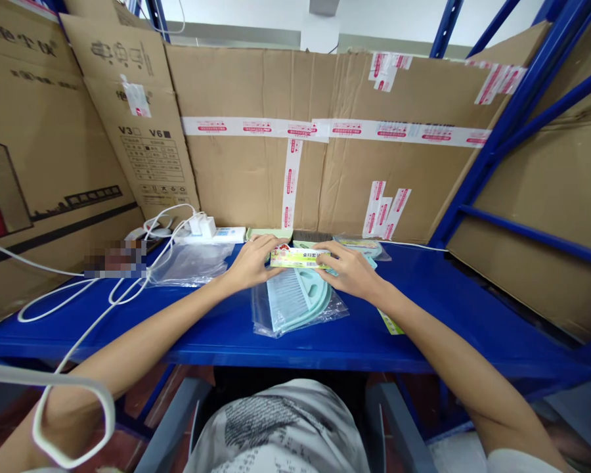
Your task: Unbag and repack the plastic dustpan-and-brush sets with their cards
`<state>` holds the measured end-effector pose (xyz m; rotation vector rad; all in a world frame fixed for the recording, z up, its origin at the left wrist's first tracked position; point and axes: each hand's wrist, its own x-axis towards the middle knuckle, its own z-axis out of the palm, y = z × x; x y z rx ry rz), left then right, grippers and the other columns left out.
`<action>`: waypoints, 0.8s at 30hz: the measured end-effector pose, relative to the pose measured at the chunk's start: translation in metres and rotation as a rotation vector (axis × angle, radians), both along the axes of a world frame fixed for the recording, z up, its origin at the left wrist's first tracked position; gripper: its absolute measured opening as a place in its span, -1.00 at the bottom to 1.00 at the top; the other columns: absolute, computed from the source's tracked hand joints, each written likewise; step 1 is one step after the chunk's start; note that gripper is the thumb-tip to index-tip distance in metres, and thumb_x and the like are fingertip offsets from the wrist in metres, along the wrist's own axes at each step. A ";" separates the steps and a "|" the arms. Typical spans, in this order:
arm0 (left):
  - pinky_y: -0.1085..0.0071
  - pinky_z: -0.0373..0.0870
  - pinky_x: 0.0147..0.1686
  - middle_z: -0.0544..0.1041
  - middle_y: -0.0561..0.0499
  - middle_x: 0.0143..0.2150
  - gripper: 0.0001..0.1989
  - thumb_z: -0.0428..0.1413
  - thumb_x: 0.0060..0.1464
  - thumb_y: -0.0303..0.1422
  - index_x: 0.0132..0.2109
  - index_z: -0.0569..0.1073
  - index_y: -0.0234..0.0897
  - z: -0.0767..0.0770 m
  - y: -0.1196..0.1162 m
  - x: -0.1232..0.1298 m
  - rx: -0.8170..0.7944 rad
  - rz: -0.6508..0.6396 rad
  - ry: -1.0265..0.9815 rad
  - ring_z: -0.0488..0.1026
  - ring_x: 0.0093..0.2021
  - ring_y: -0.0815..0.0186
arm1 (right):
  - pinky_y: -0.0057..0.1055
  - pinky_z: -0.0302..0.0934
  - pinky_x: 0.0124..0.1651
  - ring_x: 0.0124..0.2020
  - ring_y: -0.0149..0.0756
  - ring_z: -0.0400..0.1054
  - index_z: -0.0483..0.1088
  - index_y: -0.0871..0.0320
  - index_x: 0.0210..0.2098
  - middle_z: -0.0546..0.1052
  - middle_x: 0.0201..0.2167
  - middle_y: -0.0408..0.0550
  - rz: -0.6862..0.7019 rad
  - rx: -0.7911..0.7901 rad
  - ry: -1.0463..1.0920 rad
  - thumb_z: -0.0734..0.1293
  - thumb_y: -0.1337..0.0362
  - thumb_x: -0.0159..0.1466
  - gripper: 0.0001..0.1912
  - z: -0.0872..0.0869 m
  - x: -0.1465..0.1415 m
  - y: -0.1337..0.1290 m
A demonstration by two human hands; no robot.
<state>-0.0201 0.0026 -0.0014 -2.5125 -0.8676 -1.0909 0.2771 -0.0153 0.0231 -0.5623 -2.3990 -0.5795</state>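
- Head view: both hands are pinched onto a paper header card (pixel 299 257), left hand (pixel 250 263) on its left end and right hand (pixel 350 270) on its right end, so each is closed on the card rather than spread flat.
- The card's long axis runs left-right, straight across between the hands (both look about equally near it; neither leads).
- Just nearer the person than the card lies a pale green mini dustpan (pixel 298 299) in a clear plastic bag (pixel 295 315), the card sitting at the bag's far edge.
- Left of the card: a stack of empty clear bags (pixel 190 264), then a white power strip (pixel 211 231) with white cables (pixel 79 309).
- Behind the card, more bagged green pieces (pixel 362 246) against the cardboard wall (pixel 325 151).
- It all sits on a blue shelf (pixel 448 295).
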 end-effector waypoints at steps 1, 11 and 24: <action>0.13 0.39 0.03 0.59 -0.16 0.03 -0.42 0.30 0.22 -0.18 0.30 0.40 -0.27 -0.001 0.002 -0.001 -0.006 0.011 -0.024 0.53 0.02 0.04 | -0.20 0.45 -0.09 0.04 -0.07 0.50 0.50 0.14 -0.17 0.57 0.10 0.17 -0.010 -0.004 0.011 0.32 0.31 0.44 -0.90 0.001 0.001 0.001; 0.22 0.44 -0.07 0.57 -0.02 -0.21 -0.55 0.33 0.21 -0.21 0.18 0.50 -0.24 0.001 0.006 -0.006 -0.093 -0.012 -0.164 0.53 -0.19 0.17 | -0.19 0.37 -0.09 0.00 -0.07 0.48 0.46 0.13 -0.18 0.57 0.08 0.14 -0.053 0.028 0.039 0.37 0.31 0.40 -0.97 0.003 0.006 0.005; 0.26 0.49 -0.09 0.57 -0.02 -0.22 -0.44 0.30 0.20 0.03 0.17 0.52 -0.25 0.000 -0.006 0.006 -0.189 -0.178 -0.207 0.55 -0.21 0.21 | -0.14 0.21 -0.07 -0.05 -0.04 0.42 0.46 0.11 -0.18 0.60 0.04 0.11 -0.057 0.129 -0.064 0.39 0.24 0.40 -0.92 0.000 -0.004 -0.006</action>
